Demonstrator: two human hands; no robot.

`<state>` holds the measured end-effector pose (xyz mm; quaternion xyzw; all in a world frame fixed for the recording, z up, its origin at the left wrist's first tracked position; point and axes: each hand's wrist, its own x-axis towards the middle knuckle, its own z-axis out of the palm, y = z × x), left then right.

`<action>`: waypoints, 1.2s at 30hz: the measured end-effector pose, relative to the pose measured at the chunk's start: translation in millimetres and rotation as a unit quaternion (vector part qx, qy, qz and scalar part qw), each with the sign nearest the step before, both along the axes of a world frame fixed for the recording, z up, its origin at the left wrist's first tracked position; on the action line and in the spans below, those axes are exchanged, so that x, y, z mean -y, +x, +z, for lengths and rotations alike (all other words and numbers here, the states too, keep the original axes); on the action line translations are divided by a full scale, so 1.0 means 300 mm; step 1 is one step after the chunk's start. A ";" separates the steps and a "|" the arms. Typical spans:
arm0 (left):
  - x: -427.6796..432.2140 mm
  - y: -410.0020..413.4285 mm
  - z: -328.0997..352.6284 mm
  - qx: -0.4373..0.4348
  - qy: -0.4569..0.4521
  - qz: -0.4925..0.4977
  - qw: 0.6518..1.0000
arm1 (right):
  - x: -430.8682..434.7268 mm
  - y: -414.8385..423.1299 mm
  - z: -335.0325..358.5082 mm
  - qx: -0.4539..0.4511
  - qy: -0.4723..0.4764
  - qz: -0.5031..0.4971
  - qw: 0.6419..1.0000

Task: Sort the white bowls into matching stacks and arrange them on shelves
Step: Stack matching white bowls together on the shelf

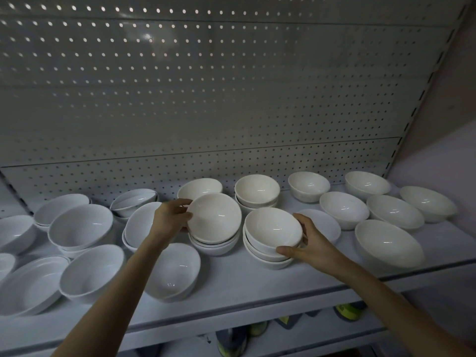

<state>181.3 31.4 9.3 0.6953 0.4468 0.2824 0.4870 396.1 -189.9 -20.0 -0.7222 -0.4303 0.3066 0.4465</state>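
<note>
Six single white bowls (343, 210) stand spread over the right end of the shelf (231, 276). Mid-shelf are three short stacks with one bowl behind them, and the left end holds a crowd too overlapped to count. The left hand (172, 215) curls its fingers over the rim of the tilted top bowl (215, 220) on the front-left stack (216, 247). The right hand (306, 243) clasps the front-right stack (265, 256), thumb on its near side, fingers round the far side.
</note>
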 end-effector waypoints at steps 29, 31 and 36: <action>0.206 0.169 0.083 0.072 -0.052 -0.272 0.958 | -0.008 -0.008 0.044 -0.029 0.153 -0.026 0.987; 0.209 0.173 0.061 0.039 0.007 -0.309 0.950 | 0.001 -0.001 0.030 -0.018 0.148 -0.034 0.988; 0.209 0.186 0.014 -0.004 0.064 -0.328 0.942 | 0.013 0.014 -0.002 -0.022 0.136 -0.031 0.990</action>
